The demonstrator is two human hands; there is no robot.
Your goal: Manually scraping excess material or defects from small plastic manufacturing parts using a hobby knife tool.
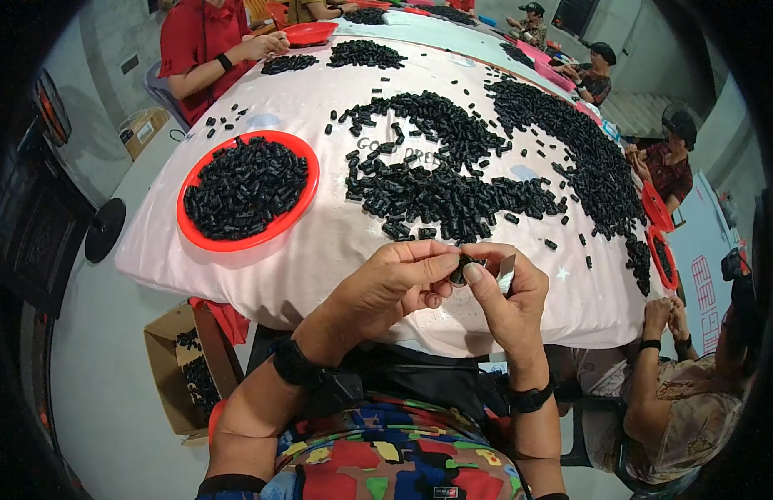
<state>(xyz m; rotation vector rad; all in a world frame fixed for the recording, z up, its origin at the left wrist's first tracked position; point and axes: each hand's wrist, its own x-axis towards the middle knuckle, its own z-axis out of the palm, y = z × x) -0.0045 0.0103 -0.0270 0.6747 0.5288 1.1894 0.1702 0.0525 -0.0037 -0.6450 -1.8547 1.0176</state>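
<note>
Both my hands meet above the near edge of the cloth-covered table. Between the fingertips of my left hand (416,271) and my right hand (511,292) is a small black cylindrical piece (465,272), mostly covered by the fingers. A thin flat metal blade (507,273) is also pinched in my right hand, between thumb and fingers. Just beyond my hands lies a loose heap of similar black pieces (441,196). To the left stands a red round basin (312,187) full of the same pieces.
More black pieces (570,142) spread along the table's right side. A cardboard box (163,354) holding black pieces sits on the floor at left. Co-workers sit around the table; one person (678,400) is close at right, another in red (205,62) at far left.
</note>
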